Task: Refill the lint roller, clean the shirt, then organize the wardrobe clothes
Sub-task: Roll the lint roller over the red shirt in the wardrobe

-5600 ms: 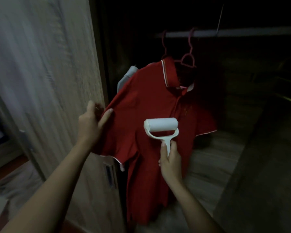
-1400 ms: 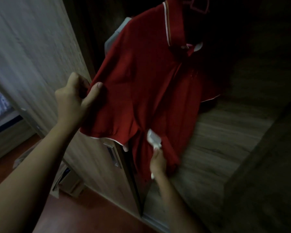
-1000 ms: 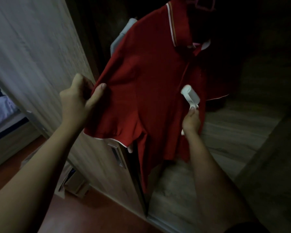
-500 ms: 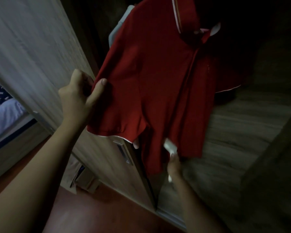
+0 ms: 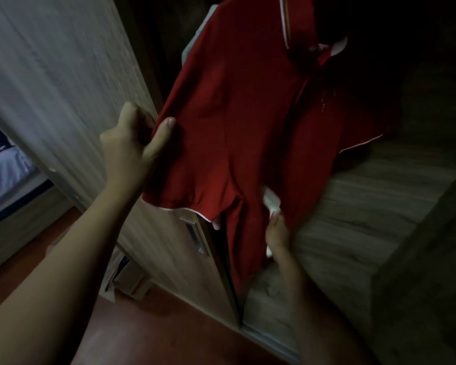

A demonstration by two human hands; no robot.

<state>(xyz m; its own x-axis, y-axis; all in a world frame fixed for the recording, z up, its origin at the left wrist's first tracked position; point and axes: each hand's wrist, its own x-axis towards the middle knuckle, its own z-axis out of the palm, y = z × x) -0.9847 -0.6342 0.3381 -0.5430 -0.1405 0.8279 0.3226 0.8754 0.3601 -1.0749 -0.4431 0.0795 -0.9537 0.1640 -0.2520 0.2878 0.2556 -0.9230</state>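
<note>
Hanging inside the wardrobe, the shirt (image 5: 248, 122) is mid-cleaning: a red polo of soft knit, with white piping on the collar and sleeve hems, its body drooping in loose folds. The roller (image 5: 271, 201), white and blurred, lies against the lower front of the cloth, so the refill looks done and the rolling is under way. Sorting the wardrobe clothes appears not yet begun. The right hand (image 5: 277, 233) is closed round the roller's handle from below. The left hand (image 5: 127, 148) pinches the sleeve edge between thumb and fingers, pulling the fabric taut and out toward the door (image 5: 63, 88), a pale wood-grain panel with a metal pull. A pale garment (image 5: 195, 40) peeks from behind the shoulder. The wardrobe floor (image 5: 366, 206) shows the same grain; everything deeper in is too dark to make out.
</note>
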